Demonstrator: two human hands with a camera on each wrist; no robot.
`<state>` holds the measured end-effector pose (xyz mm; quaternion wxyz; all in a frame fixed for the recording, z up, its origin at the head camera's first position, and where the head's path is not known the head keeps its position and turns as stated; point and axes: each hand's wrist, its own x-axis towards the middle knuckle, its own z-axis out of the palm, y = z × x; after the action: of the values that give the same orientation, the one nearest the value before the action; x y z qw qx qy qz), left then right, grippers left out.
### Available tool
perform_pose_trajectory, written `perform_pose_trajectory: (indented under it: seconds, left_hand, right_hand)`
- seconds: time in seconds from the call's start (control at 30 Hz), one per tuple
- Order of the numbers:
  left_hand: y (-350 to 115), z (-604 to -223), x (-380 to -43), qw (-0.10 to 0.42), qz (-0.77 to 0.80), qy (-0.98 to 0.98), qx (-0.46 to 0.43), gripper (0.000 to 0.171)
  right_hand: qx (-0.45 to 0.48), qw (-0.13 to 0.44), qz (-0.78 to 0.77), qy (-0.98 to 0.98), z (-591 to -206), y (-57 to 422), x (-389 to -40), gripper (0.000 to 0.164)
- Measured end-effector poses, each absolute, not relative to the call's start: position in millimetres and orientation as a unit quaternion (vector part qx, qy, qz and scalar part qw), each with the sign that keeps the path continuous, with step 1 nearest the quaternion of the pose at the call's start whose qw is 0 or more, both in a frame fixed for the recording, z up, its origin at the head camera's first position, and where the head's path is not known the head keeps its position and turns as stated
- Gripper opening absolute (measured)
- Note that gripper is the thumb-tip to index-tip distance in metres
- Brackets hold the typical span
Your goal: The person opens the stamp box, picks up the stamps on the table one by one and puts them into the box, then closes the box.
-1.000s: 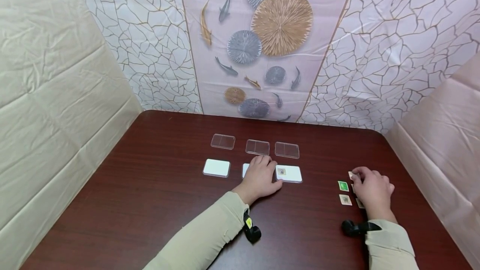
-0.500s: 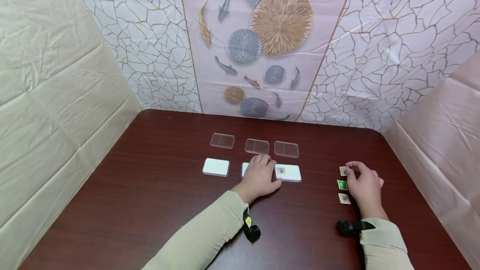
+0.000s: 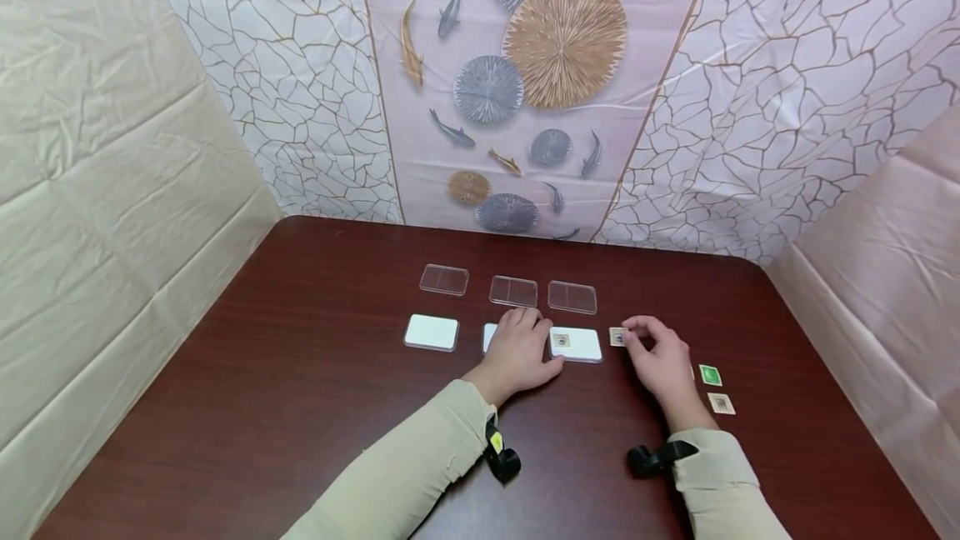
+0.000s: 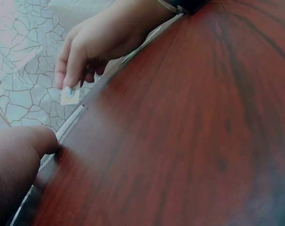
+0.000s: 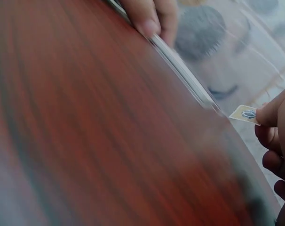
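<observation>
In the head view my left hand (image 3: 517,361) holds the left end of a flat white-backed case (image 3: 588,346) between thumb and index finger, the rest of the hand lying over the middle case (image 3: 489,336). A small beige stamp (image 3: 561,340) lies on the left half of the held case. Just right of that case, my right hand (image 3: 663,365) pinches another beige stamp (image 3: 617,336) by its edge between thumb and index finger. The right wrist view shows a bluish oval picture on this pinched stamp (image 5: 245,113), near the case's end.
A third white-backed case (image 3: 432,332) lies to the left. Three clear lids (image 3: 513,292) are lined up behind the cases. On the right lie a green stamp (image 3: 710,375) and a beige stamp (image 3: 722,403); my right hand and wrist partly cover that group.
My right hand has picked up a stamp from the group at the right and carried it left, close to the right-hand case. The left hand has stayed in place.
</observation>
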<state>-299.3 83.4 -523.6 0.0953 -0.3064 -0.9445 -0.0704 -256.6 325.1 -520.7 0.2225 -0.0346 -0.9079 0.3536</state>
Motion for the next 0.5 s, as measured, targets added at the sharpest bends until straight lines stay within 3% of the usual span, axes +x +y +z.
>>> perform_pose_trajectory:
  seconds: [0.23, 0.5]
  left_hand:
    - [84, -523, -299, 0.1, -0.075, -0.944, -0.307, 0.058]
    - [84, -523, -300, 0.102, -0.077, -0.943, -0.307, 0.057]
  right_hand:
    - [-0.03, 0.164, 0.384, -0.908, -522, 301, -262, 0.011]
    - [0.015, 0.17, 0.342, -0.924, -527, 293, -268, 0.007]
